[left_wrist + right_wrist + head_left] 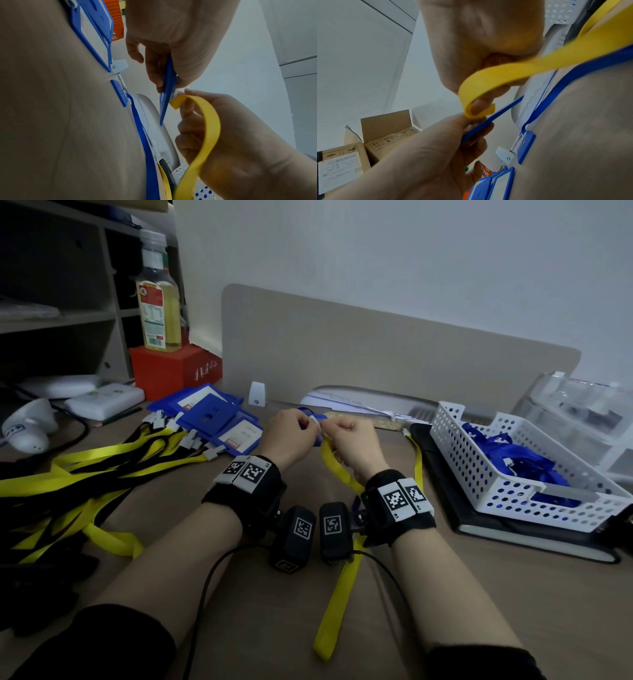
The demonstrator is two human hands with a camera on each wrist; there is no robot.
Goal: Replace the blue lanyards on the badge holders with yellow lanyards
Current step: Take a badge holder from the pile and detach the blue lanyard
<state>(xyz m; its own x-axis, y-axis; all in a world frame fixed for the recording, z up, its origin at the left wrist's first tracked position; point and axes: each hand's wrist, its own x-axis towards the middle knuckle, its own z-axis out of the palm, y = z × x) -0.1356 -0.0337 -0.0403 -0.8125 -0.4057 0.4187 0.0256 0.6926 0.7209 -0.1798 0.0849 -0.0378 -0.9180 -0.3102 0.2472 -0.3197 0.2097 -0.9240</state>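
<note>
Above the desk's middle, my left hand [299, 428] pinches a blue badge holder [167, 102] by its top edge; in the left wrist view it shows edge-on. My right hand [339, 428] pinches the looped end of a yellow lanyard [337, 594] against that top edge, and the strap trails toward me over the desk. In the right wrist view the right hand [479, 106] curls the yellow lanyard [513, 73] over a fingertip beside the left hand [471, 131]. A second badge holder [526, 146] lies on the desk with a blue lanyard [565, 88] attached.
A stack of blue badge holders [212, 416] with a heap of yellow and black lanyards [85, 474] lies at the left. At the right, a white perforated basket [455, 440] holds blue lanyards [513, 453]. A beige divider panel [376, 354] stands behind.
</note>
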